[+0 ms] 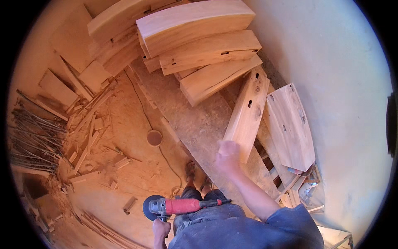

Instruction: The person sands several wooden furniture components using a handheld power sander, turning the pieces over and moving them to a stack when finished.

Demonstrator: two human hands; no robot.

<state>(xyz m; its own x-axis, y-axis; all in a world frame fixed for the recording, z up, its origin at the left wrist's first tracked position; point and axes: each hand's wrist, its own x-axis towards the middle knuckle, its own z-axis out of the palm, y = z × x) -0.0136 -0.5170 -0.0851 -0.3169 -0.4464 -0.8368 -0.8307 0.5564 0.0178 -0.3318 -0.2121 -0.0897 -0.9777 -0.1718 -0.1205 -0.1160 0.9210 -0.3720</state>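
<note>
One grinder (178, 206), two upright planks (247, 113)

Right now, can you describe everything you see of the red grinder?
The grinder has a red body with a dark rear handle, a grey metal head and a round dark disc at its left end. It lies roughly level across the person's front, above the sawdust floor. The left hand grips a side handle under the head. The right hand is away from it, on a plank.

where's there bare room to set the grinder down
Bare floor lies between the round disc and the long plank, near the feet. Left is crowded with scrap offcuts and rods; stacked curved boards fill the top.
</note>
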